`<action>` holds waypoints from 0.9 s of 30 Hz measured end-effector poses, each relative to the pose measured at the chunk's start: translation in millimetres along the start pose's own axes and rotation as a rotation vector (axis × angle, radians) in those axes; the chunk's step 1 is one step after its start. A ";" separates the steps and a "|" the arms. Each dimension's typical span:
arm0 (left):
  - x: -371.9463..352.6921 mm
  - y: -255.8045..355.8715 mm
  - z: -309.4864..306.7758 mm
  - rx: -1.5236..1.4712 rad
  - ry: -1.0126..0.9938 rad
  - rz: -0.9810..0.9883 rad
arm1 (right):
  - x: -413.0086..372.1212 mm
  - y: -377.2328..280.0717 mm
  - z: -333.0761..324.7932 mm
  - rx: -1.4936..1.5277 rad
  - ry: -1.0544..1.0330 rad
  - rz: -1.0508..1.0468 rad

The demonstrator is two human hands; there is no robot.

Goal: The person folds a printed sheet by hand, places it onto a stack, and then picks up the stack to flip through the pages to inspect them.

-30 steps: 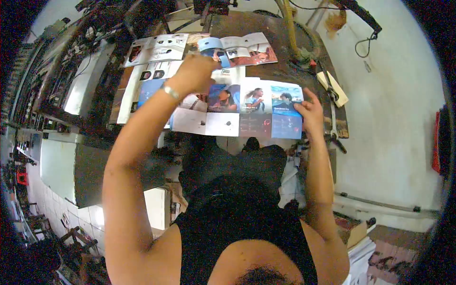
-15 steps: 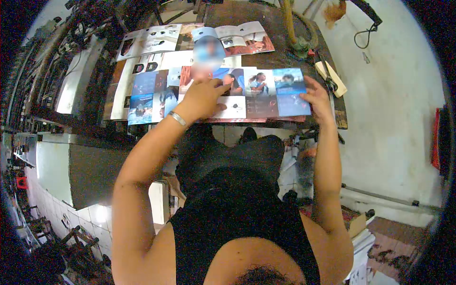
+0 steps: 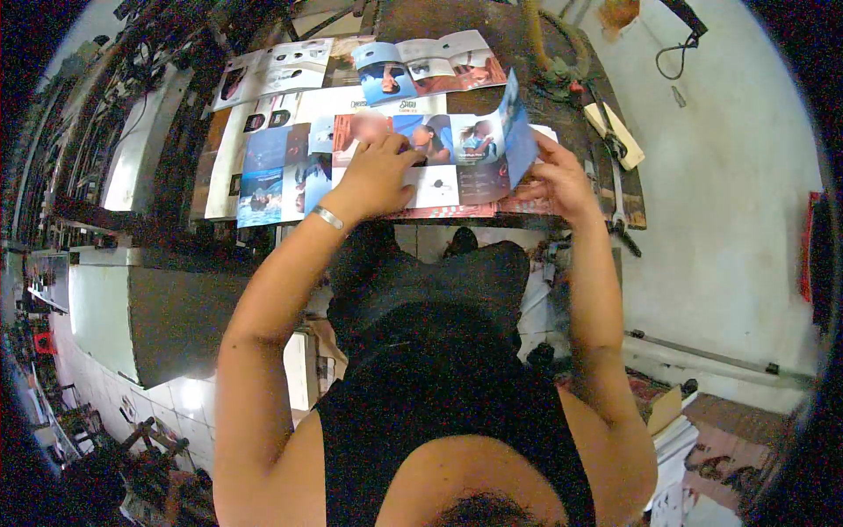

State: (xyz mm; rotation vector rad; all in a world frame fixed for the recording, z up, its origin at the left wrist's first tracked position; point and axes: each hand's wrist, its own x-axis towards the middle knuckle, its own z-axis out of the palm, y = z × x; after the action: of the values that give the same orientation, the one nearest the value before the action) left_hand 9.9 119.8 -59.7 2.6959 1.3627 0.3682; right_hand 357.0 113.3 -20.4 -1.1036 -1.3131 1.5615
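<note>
The fold-out brochure (image 3: pixel 439 167) is thin printed paper with a glossy coat, and its raised right-hand panel bends softly. The other brochures (image 3: pixel 413 70) beyond it show the same slick, coloured paper. Around the brochure the tabletop (image 3: pixel 500 35) looks dark brown, matt and rough; whether it is old wood or rusted metal cannot be told. Right of the brochure lies a pale block (image 3: pixel 615 133) of bare wood. Just below the brochure a bracelet (image 3: pixel 327 217) shines like polished metal. The person's top (image 3: pixel 439 395) is black matt cloth. Far right of the brochure, the wall (image 3: pixel 738 176) is pale, matt plaster.
</note>
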 end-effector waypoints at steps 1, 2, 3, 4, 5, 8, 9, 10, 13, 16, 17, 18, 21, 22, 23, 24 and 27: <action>2.0 1.7 -1.3 -0.028 -0.063 -0.032 | 6.8 5.1 4.9 -0.123 0.022 -0.061; 3.7 2.0 1.4 -0.048 -0.094 -0.026 | 13.5 10.8 8.2 -0.246 0.042 -0.122; 4.9 1.4 6.1 -0.069 -0.125 -0.024 | 19.7 16.9 9.5 -0.130 0.052 -0.090; 4.6 1.1 8.9 -0.091 -0.156 -0.024 | 20.2 13.0 18.6 -0.190 0.033 -0.144; 2.3 1.2 8.8 -0.104 -0.111 -0.011 | 19.9 5.4 31.3 -0.248 0.013 -0.198; -4.5 7.4 4.1 -0.177 -0.025 -0.031 | 30.3 8.3 41.7 -0.395 -0.050 -0.298; -5.1 10.4 0.4 -0.221 -0.026 -0.079 | 33.4 11.4 45.1 -0.418 -0.050 -0.286; -5.3 12.8 -2.4 -0.264 -0.025 -0.127 | 36.0 11.7 50.9 -0.441 -0.049 -0.276; -11.9 13.7 -1.8 -0.408 0.159 -0.177 | 38.4 10.2 63.5 -0.519 -0.015 -0.316; -17.7 8.5 9.9 -0.372 0.099 -0.106 | 42.3 17.2 67.9 -0.505 -0.002 -0.329; -21.1 8.6 11.8 -0.360 0.117 -0.088 | 44.4 20.0 69.5 -0.484 0.002 -0.331; -24.0 9.4 13.2 -0.346 0.137 -0.068 | 45.7 21.7 71.2 -0.499 0.009 -0.349; -26.3 6.0 17.0 -0.325 0.130 -0.021 | 46.0 29.3 73.2 -0.575 0.071 -0.396; -26.2 4.2 16.4 -0.322 0.118 -0.010 | 46.8 34.5 72.3 -0.623 0.109 -0.408; -25.1 1.7 14.8 -0.270 0.074 -0.013 | 48.1 38.6 71.3 -0.671 0.148 -0.421; -23.4 -0.8 12.8 -0.218 0.030 -0.015 | 49.0 41.6 69.1 -0.670 0.133 -0.411; -23.2 -1.3 0.9 -0.172 -0.073 -0.082 | 48.5 45.2 63.8 -0.663 0.073 -0.389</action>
State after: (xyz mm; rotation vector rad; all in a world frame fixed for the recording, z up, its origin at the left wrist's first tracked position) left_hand -4.1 102.0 -64.8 2.4821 1.3504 0.3579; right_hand 279.8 134.1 -65.9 -1.1745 -1.9256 0.8040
